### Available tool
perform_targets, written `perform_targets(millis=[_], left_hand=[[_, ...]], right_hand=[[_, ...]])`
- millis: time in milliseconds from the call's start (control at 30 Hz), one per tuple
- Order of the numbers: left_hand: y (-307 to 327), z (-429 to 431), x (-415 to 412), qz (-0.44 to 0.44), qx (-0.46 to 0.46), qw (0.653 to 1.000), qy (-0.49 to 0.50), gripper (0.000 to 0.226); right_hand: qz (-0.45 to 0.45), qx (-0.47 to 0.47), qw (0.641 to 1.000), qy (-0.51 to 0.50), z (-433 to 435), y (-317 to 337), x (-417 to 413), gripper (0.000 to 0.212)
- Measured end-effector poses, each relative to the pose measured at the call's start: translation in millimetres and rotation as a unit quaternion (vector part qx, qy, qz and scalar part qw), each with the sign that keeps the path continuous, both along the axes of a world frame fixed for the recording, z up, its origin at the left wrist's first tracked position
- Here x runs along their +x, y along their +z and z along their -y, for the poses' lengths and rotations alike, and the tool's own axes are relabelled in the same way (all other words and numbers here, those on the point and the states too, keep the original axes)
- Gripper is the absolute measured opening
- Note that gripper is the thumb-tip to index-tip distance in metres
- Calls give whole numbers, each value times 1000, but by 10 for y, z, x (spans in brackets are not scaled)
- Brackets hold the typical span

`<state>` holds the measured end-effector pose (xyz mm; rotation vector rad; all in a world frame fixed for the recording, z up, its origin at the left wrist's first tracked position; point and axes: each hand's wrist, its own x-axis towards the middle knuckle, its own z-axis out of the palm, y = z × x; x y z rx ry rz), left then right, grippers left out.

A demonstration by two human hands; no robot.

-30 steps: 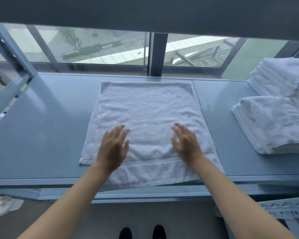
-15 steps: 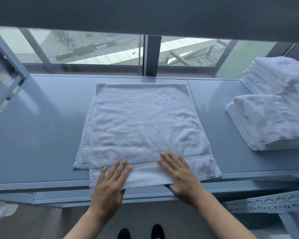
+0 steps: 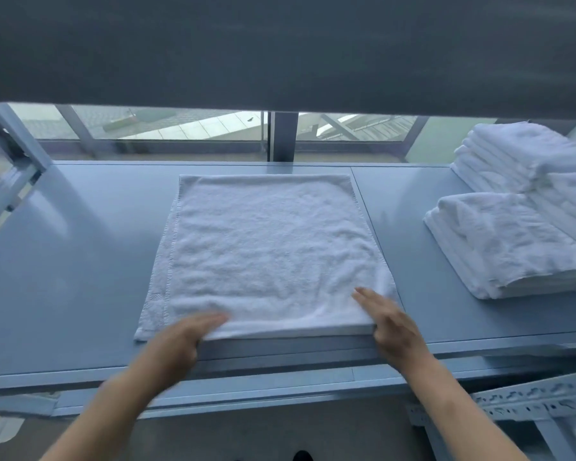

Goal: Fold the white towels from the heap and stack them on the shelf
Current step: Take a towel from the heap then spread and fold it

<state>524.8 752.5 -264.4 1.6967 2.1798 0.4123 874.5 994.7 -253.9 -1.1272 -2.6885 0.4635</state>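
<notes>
Two stacks of folded white towels sit at the right end of the grey shelf (image 3: pixel 80 277): a nearer stack (image 3: pixel 512 247) and, behind and touching it, a taller stack (image 3: pixel 519 154) by the window, both well apart from the towel being worked. Nothing lies between them and that white towel (image 3: pixel 266 251), which is spread flat in the middle of the shelf, its near edge at the shelf's front lip and its far edge near the window. The left hand (image 3: pixel 180 341), blurred, grips the near left edge with fingers on top and thumb apparently under the cloth. The right hand (image 3: pixel 389 324) lies with fingers extended on the near right corner; whether it pinches the edge I cannot tell. A dark roller blind (image 3: pixel 280 51) covers the upper window, and a strip of glass (image 3: pixel 180 126) below it shows rooftops outside. A perforated metal rail (image 3: pixel 532 400) juts out at lower right, and a slanted shelf brace (image 3: pixel 10 181) stands at the left.
</notes>
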Motion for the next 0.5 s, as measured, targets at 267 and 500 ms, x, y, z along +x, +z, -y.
perform_targets(millis=[267, 500], left_hand=[[1237, -475, -535, -227, 372, 896, 86, 54], [-244, 302, -505, -160, 74, 981, 77, 78]], right_hand=[[-239, 230, 943, -10, -208, 838, -778, 67], [-10, 107, 991, 76, 207, -362, -430, 78]])
